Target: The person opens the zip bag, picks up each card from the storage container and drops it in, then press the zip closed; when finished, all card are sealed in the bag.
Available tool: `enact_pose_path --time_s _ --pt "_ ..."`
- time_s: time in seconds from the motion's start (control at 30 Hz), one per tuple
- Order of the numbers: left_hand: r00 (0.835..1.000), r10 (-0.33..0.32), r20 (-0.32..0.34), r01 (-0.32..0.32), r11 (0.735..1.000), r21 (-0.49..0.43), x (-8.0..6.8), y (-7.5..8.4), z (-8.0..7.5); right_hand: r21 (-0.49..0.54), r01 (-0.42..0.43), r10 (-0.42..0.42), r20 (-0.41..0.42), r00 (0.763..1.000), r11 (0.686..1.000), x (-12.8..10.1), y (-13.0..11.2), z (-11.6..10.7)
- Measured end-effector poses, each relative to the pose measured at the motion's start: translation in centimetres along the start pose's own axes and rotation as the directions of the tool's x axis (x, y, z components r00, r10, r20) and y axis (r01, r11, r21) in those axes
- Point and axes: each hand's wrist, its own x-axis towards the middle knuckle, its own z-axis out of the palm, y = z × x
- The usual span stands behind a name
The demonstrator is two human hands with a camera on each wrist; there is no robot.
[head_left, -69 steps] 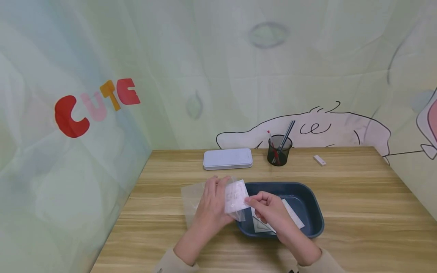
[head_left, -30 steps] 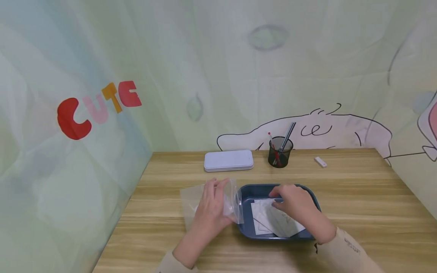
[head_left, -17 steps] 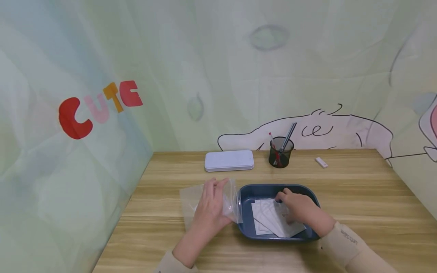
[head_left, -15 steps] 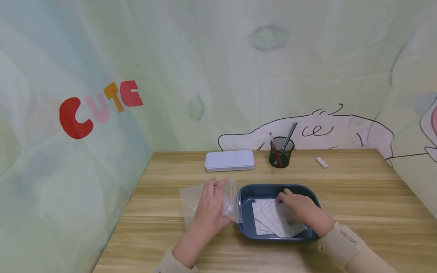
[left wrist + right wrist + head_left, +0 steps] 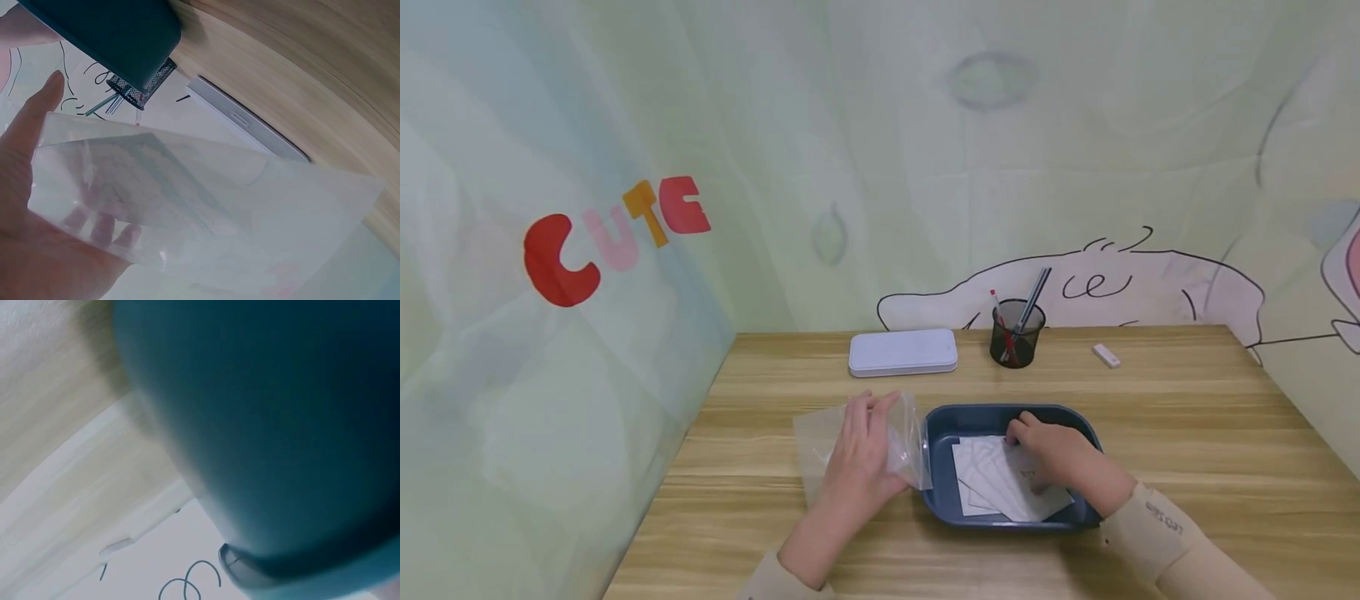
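Since the frame two seconds back, my right hand (image 5: pixel 1051 457) has left the clear plastic bag (image 5: pixel 859 448) and gone down into the dark blue tray (image 5: pixel 1086 510), and the white sheet it pinched at the bag's mouth is no longer there. Over the last half second it has hardly shifted. It now lies on the white paper sheets (image 5: pixel 992 482) stacked in the tray, fingers bent down onto the top sheet; from the head view I cannot tell whether they pinch a sheet or only press on it. The right wrist view shows just the tray (image 5: pixel 281 412) wall up close, blurred, and none of the fingers.

My left hand (image 5: pixel 863 454) has kept its place just left of the tray. It holds the bag with its thumb and fingers around the mouth, which stands open toward the tray. In the left wrist view the bag (image 5: pixel 206 212) spreads across my palm, my fingertips (image 5: pixel 103 228) show through the film, and a sheet with faint print seems to sit inside.

Both the tray and the bag rest on the wooden table (image 5: pixel 1187 450). At the far edge lie a white flat case (image 5: pixel 902 352), a black mesh pen cup (image 5: pixel 1017 333) with pens standing in it, and a small white eraser (image 5: pixel 1104 356), all well apart from my hands.
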Motion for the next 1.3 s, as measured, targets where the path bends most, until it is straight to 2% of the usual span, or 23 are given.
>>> enact_pose_path --time_s 0.33,0.7,1.07,1.3 --pt "1.000 0.002 -0.004 -0.002 1.000 0.003 -0.1 -0.1 0.0 -0.065 -0.018 0.021 0.041 0.999 0.998 0.4 0.0 -0.1" --pt "1.000 0.009 -0.007 -0.009 1.000 0.013 0.0 -0.1 0.0 -0.092 -0.120 0.131 0.128 0.983 0.989 0.7 -0.5 -0.5" --pt "1.000 0.004 0.005 -0.004 1.000 0.008 0.1 -0.2 -0.1 -0.106 -0.158 0.165 0.058 0.985 0.982 0.2 -0.6 -0.1" --pt "1.000 0.011 -0.007 -0.011 1.000 0.011 0.2 0.0 -0.4 -0.133 -0.131 0.130 -0.019 0.991 0.982 -0.4 -0.1 -0.3"
